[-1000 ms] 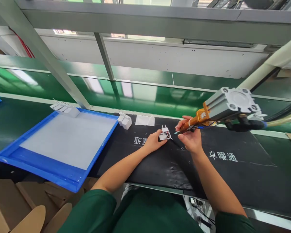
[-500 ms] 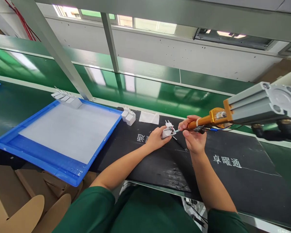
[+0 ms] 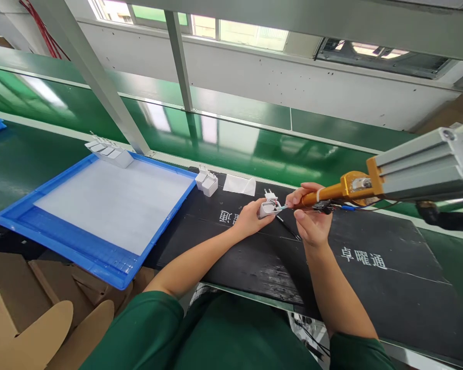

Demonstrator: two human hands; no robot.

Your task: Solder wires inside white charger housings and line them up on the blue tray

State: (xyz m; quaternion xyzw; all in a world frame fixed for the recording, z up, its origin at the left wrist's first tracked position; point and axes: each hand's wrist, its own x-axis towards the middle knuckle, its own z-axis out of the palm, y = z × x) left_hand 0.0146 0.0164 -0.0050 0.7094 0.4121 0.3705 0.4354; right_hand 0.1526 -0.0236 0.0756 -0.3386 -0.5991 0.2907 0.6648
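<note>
My left hand (image 3: 250,218) is closed around a small white plug adapter housing (image 3: 267,209), open on top with thin wires showing inside. A two-pin plug piece (image 3: 270,195) stands at its far edge. My right hand (image 3: 315,220) has its fingers wrapped about the front of an orange-brown rod-shaped tool (image 3: 327,193). The tool's pale blue-green tip (image 3: 281,208) reaches the housing's open side; whether it touches the wires is too small to tell. Behind the tool sits a grey metal cylinder (image 3: 420,167). A thin black rod or cable (image 3: 289,228) lies below the hands.
Two white plug adapters (image 3: 207,182) stand beside a white paper piece (image 3: 239,185) on the black mat (image 3: 401,293). At left, a blue tray (image 3: 83,262) has a white sheet and several adapters (image 3: 110,153) at its far edge. Cardboard pieces (image 3: 42,329) are below it.
The view has shifted slightly. Both hands keep their hold, with the housing and the tool tip in nearly the same position relative to each other.
</note>
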